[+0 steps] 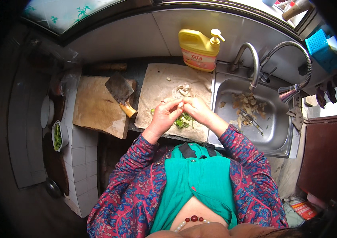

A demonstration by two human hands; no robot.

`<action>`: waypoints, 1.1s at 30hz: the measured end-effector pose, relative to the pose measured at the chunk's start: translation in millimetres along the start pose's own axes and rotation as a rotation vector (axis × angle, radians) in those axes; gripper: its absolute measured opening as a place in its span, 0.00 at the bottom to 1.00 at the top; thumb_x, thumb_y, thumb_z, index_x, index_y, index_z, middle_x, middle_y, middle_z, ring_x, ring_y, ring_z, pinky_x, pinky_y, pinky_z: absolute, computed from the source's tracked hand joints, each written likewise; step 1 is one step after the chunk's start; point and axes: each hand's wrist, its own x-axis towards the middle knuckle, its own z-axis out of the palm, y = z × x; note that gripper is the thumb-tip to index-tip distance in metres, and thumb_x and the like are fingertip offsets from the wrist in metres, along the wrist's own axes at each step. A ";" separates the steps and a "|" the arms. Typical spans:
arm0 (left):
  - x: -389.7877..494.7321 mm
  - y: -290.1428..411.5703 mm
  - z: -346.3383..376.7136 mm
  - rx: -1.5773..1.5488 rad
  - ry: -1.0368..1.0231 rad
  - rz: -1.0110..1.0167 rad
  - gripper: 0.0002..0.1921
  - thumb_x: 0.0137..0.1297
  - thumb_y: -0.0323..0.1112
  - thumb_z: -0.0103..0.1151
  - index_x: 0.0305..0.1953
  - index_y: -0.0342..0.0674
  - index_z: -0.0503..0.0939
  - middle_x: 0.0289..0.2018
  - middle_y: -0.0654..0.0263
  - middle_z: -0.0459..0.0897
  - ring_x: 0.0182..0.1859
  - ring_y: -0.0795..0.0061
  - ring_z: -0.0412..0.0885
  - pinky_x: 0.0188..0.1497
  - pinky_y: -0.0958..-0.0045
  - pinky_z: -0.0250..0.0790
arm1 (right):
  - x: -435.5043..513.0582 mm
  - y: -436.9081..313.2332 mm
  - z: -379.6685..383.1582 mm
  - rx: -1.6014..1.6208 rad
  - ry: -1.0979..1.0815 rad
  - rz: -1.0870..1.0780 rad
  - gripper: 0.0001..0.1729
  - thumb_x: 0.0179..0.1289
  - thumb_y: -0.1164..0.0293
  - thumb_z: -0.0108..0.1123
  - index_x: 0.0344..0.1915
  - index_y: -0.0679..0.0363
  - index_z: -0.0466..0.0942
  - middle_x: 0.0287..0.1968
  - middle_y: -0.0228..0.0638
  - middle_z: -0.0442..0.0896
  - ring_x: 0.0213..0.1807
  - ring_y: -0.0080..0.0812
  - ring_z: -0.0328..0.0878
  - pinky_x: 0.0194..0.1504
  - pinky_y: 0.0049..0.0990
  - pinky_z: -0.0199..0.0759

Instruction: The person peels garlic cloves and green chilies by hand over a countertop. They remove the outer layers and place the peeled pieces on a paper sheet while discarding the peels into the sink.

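Observation:
My left hand (166, 114) and my right hand (197, 109) meet over a beige cloth (158, 77) on the counter. Between their fingertips they pinch a small pale piece, apparently a garlic clove (180, 105). Just beyond the fingers lies a small heap of whitish peelings (183, 88), which look like garlic skins. One loose pale clove (168, 79) rests farther back on the cloth. Green vegetable scraps (183, 122), perhaps pepper tops, lie beneath and in front of my hands, partly covered by them.
To the left, a cleaver (119, 89) lies on a thick wooden chopping board (92, 102). A white dish (64, 135) holds cut green vegetables. A yellow pump bottle (199, 49) stands behind the cloth. The steel sink (275, 135) at right contains brownish peelings (247, 102) and a metal peeler (253, 122).

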 end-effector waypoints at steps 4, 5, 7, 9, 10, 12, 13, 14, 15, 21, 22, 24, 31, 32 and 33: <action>-10.5 8.4 3.0 -0.418 -0.039 -0.132 0.15 0.62 0.24 0.57 0.51 0.33 0.76 0.39 0.64 0.80 0.35 0.77 0.79 0.40 0.77 0.74 | -8.3 -0.3 1.9 0.371 -0.076 0.041 0.13 0.57 0.69 0.46 0.33 0.65 0.77 0.27 0.37 0.81 0.31 0.28 0.77 0.36 0.27 0.70; -12.2 10.1 2.0 -0.457 -0.040 -0.170 0.15 0.62 0.24 0.56 0.51 0.32 0.75 0.39 0.63 0.80 0.35 0.77 0.79 0.40 0.77 0.74 | -10.3 -2.4 3.0 0.397 -0.071 0.045 0.13 0.57 0.69 0.46 0.32 0.65 0.77 0.26 0.34 0.80 0.30 0.26 0.76 0.35 0.26 0.69; -13.1 12.1 -1.5 -0.565 -0.061 -0.215 0.16 0.62 0.24 0.55 0.52 0.32 0.74 0.39 0.63 0.80 0.36 0.76 0.79 0.40 0.77 0.74 | -11.6 -7.4 2.2 0.387 -0.067 0.048 0.12 0.57 0.70 0.45 0.30 0.64 0.76 0.25 0.31 0.78 0.28 0.22 0.73 0.33 0.24 0.67; -12.9 10.8 -3.9 -0.637 -0.052 -0.250 0.16 0.63 0.24 0.55 0.52 0.31 0.74 0.38 0.63 0.80 0.35 0.76 0.79 0.39 0.77 0.74 | -13.4 -12.4 0.3 0.334 -0.070 0.031 0.11 0.57 0.71 0.45 0.29 0.64 0.75 0.24 0.29 0.76 0.26 0.21 0.70 0.30 0.23 0.65; -12.1 9.3 -5.9 -0.698 -0.060 -0.248 0.16 0.63 0.24 0.55 0.52 0.31 0.74 0.37 0.64 0.80 0.34 0.77 0.79 0.39 0.76 0.74 | -13.5 -15.0 0.4 0.320 -0.056 0.077 0.10 0.57 0.71 0.45 0.28 0.64 0.74 0.23 0.28 0.75 0.26 0.20 0.69 0.29 0.23 0.63; -9.1 6.4 -13.7 -0.757 -0.071 -0.267 0.16 0.63 0.24 0.54 0.52 0.31 0.73 0.37 0.64 0.80 0.34 0.77 0.79 0.39 0.76 0.74 | -12.2 -20.0 0.5 0.315 -0.027 0.117 0.09 0.57 0.71 0.45 0.27 0.63 0.73 0.23 0.27 0.74 0.25 0.18 0.67 0.28 0.22 0.61; -7.7 5.0 -18.4 -0.804 -0.079 -0.267 0.16 0.63 0.23 0.54 0.53 0.31 0.73 0.37 0.64 0.80 0.34 0.77 0.79 0.39 0.76 0.74 | -11.4 -22.6 1.1 0.383 -0.020 0.135 0.09 0.57 0.72 0.45 0.27 0.63 0.73 0.22 0.25 0.72 0.23 0.17 0.64 0.25 0.21 0.58; -6.0 4.0 -23.7 -0.808 -0.091 -0.276 0.16 0.63 0.24 0.54 0.53 0.30 0.73 0.36 0.64 0.80 0.34 0.77 0.79 0.39 0.76 0.74 | -9.9 -25.1 1.6 0.449 -0.016 0.152 0.08 0.57 0.73 0.45 0.28 0.62 0.73 0.21 0.24 0.70 0.21 0.16 0.61 0.23 0.19 0.54; -5.3 2.9 -29.2 -0.822 -0.100 -0.281 0.16 0.63 0.24 0.54 0.53 0.30 0.73 0.36 0.64 0.79 0.34 0.78 0.79 0.38 0.77 0.74 | -8.3 -27.4 2.5 0.515 -0.016 0.170 0.07 0.58 0.73 0.45 0.28 0.62 0.72 0.20 0.22 0.67 0.19 0.14 0.59 0.20 0.17 0.51; 1.1 -11.6 -53.0 -0.765 -0.128 -0.253 0.20 0.63 0.25 0.54 0.57 0.31 0.68 0.35 0.65 0.78 0.33 0.78 0.78 0.38 0.79 0.73 | 10.4 -29.9 10.7 -0.117 0.004 0.175 0.13 0.58 0.65 0.51 0.27 0.64 0.75 0.22 0.41 0.77 0.26 0.33 0.74 0.31 0.32 0.67; 2.2 -15.5 -55.0 -0.721 -0.115 -0.255 0.20 0.63 0.24 0.54 0.56 0.32 0.68 0.37 0.64 0.79 0.34 0.77 0.79 0.39 0.78 0.73 | 13.5 -28.2 14.5 -0.213 -0.006 0.178 0.13 0.58 0.65 0.51 0.28 0.65 0.75 0.23 0.44 0.77 0.26 0.36 0.75 0.31 0.34 0.67; 4.9 -23.5 -57.4 -0.663 -0.107 -0.224 0.18 0.63 0.24 0.54 0.55 0.32 0.68 0.38 0.63 0.79 0.35 0.77 0.79 0.39 0.76 0.73 | 16.3 -25.1 20.6 -0.325 -0.027 0.219 0.14 0.59 0.64 0.52 0.29 0.65 0.76 0.25 0.52 0.77 0.29 0.47 0.78 0.33 0.39 0.69; 6.5 -42.0 -63.0 -0.522 -0.157 -0.076 0.13 0.64 0.23 0.53 0.50 0.33 0.72 0.39 0.64 0.79 0.37 0.78 0.79 0.40 0.78 0.73 | 22.1 -27.0 33.4 -0.381 -0.018 0.174 0.13 0.60 0.67 0.50 0.34 0.67 0.71 0.32 0.51 0.78 0.37 0.51 0.77 0.41 0.41 0.70; 6.2 -43.3 -64.1 -0.455 -0.148 -0.078 0.13 0.64 0.23 0.53 0.49 0.34 0.72 0.39 0.64 0.79 0.38 0.78 0.79 0.40 0.78 0.73 | 22.7 -28.3 34.2 -0.322 -0.038 0.182 0.12 0.60 0.67 0.50 0.34 0.68 0.71 0.33 0.51 0.78 0.38 0.51 0.77 0.41 0.40 0.69; 5.8 -44.0 -64.9 -0.393 -0.142 -0.073 0.12 0.64 0.23 0.53 0.49 0.34 0.73 0.39 0.64 0.79 0.38 0.78 0.79 0.40 0.78 0.73 | 23.2 -29.5 34.8 -0.238 -0.055 0.187 0.12 0.60 0.67 0.50 0.35 0.68 0.70 0.34 0.52 0.78 0.40 0.51 0.76 0.42 0.40 0.69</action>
